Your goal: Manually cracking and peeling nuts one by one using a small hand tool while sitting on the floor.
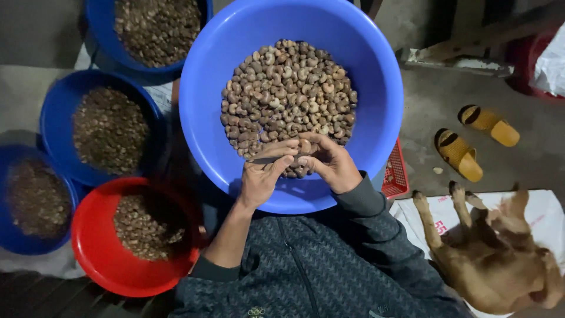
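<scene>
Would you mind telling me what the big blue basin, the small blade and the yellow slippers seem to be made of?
The big blue basin looks like moulded plastic: uniform colour, smooth wall with a soft sheen. The small blade, held in the left hand, appears to be thin grey metal, though it is too small to be sure. The yellow slippers seem to be matte rubber or foam.

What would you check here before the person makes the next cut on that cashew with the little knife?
1. Right hand pinches one cashew: ok.
2. Left hand grips the small knife, blade toward the nut: ok.
3. Fingertips out of the blade's path: cannot tell, they sit close.
4. Big blue basin with unpeeled cashews steady on the lap: ok.
5. Red basin within reach at the left: ok.
6. Dog lies apart from the basins: ok.
</scene>
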